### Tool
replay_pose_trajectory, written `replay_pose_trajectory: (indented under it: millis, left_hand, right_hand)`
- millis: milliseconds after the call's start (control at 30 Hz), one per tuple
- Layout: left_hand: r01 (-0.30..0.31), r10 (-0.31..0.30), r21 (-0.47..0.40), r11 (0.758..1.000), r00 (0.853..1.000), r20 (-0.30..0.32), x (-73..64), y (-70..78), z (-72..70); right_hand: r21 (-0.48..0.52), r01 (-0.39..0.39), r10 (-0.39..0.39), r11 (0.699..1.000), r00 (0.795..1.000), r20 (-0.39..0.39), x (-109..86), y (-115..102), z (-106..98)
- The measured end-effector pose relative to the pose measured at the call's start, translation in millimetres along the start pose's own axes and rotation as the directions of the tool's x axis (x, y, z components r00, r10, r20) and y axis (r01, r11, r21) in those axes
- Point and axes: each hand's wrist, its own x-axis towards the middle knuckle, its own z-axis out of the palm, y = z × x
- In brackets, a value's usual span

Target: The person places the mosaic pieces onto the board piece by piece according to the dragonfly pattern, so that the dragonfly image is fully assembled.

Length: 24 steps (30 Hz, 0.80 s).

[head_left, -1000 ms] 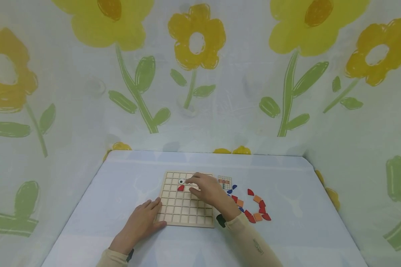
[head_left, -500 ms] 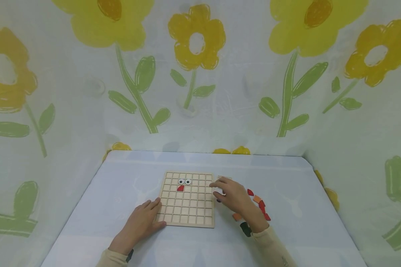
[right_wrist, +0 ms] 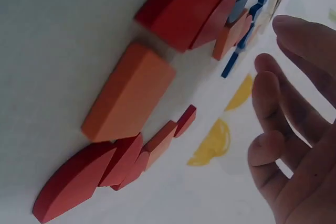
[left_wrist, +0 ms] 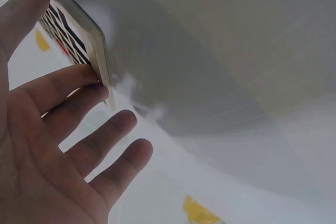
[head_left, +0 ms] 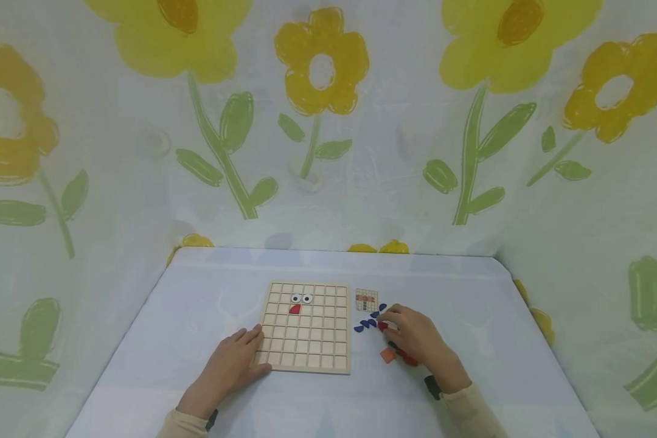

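A wooden grid board (head_left: pixel 309 340) lies on the table. My left hand (head_left: pixel 231 359) rests at its left front edge, and in the left wrist view the fingers touch the board's rim. Two eye tiles (head_left: pixel 307 298) sit side by side in the grid, with a red quarter-round piece (head_left: pixel 295 309) below the left one. To the board's right, my right hand (head_left: pixel 416 333) hovers with loosely bent fingers over loose pieces. Its fingertips are close to a red piece (head_left: pixel 382 325), and I see nothing held. Red quarter-round pieces (right_wrist: pixel 181 11) and an orange block (right_wrist: pixel 128 95) show in the right wrist view.
A small pattern card (head_left: pixel 367 300) lies right of the board's far corner. Several blue half-round pieces (head_left: pixel 364 323) lie in front of it. An orange square (head_left: pixel 387 354) is nearer me. Flower-print cloth walls (head_left: pixel 372 207) stand at the back and sides.
My right hand has moved right, from over the eye tiles on the board to the loose pieces. Both eye tiles are now uncovered. My left hand has stayed at the board's edge.
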Motion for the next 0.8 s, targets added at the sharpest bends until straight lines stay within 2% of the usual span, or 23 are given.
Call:
replay_pose_trajectory:
  millis: [167,333,467,800]
  left_hand:
    - [0.002,-0.002,-0.01,1.0,1.0,-0.001,-0.9,0.6,-0.9]
    - [0.012,-0.012,-0.03,0.999,1.0,0.002,-1.2,1.3,-0.1]
    - [0.008,-0.008,-0.036,0.999,1.0,-0.004,-1.6,1.2,-0.4]
    - [0.012,-0.012,-0.035,0.999,1.0,-0.007,-1.7,1.8,-2.4]
  right_hand:
    - [0.021,-0.048,0.046,0.999,0.996,0.073,1.6,3.0,1.4]
    - [0.014,-0.038,0.037,0.999,0.992,0.118,4.6,1.6,2.5]
    - [-0.012,-0.029,0.031,0.999,0.991,0.133,8.6,1.7,6.0]
    - [-0.061,-0.078,0.085,0.995,0.988,0.129,17.9,-3.3,7.9]
